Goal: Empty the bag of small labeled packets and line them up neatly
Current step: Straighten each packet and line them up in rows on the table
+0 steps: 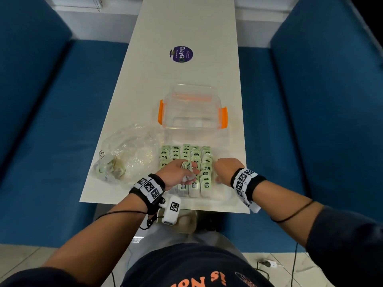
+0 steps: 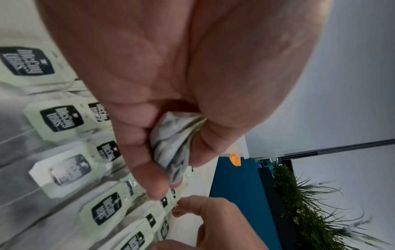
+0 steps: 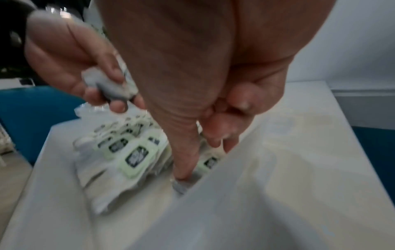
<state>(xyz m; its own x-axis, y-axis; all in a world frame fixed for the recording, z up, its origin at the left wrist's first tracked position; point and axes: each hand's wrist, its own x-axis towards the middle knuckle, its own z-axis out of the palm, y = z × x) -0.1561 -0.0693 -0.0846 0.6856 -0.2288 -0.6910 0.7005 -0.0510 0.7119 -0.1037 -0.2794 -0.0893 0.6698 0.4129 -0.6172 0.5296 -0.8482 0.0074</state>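
Small pale green packets with black labels lie in several neat columns on a clear shallow tray at the near end of the white table. My left hand hovers over the columns and grips a bunch of packets in its curled fingers; the right wrist view shows the same bunch. My right hand is at the near end of the rightmost column, thumb and fingertips pinching a packet down among its neighbours. The crumpled clear bag lies left of the tray with a few packets inside.
A clear storage box with orange latches stands just behind the tray. A round purple sticker is farther up the narrow table. Blue upholstered benches flank the table on both sides.
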